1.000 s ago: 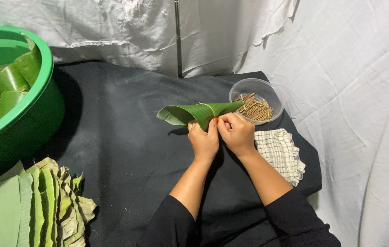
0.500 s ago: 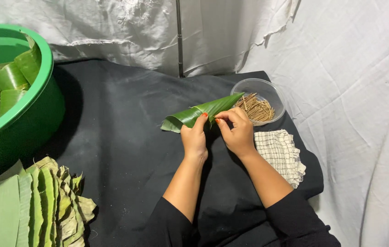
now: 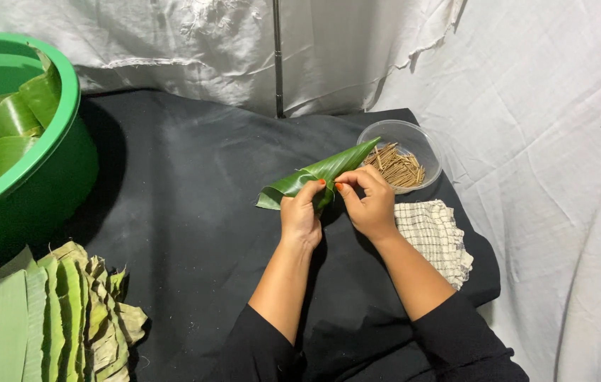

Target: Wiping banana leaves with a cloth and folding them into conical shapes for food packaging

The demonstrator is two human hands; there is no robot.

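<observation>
**leafnerd:** Green banana-leaf cone (image 3: 318,177) sits dead centre of the frame, held up over the black cloth (image 3: 194,212). Its long axis runs diagonally: the open, wider mouth points lower left and the pointed tip aims upper right, right over the rim of the clear plastic bowl (image 3: 424,145) of little brown sticks (image 3: 396,168).

**wrapfan22:** Which hand's doing the work, though?

**leafnerd:** Both are on it. Left hand (image 3: 300,216) comes up from below with its fingers curled shut around the cone's middle, thumb pressed on the overlapping seam. Right hand (image 3: 370,201) is just beside it on the tip side, thumb and forefinger pinched closed on the leaf edge. The cone lies just above and beyond both sets of fingertips. I can't tell if there's a stick in that pinch, it's too small.

**wrapfan22:** So the right hand's closer to the sticks?

**leafnerd:** Yep, the bowl is just up and right of it, and a checked cloth (image 3: 431,237) lies right below that. Far left edge there's a green basin (image 3: 45,141) with folded leaves, and a stack of cut leaf strips (image 3: 53,318) in the lower left corner, well apart from both hands.
</observation>
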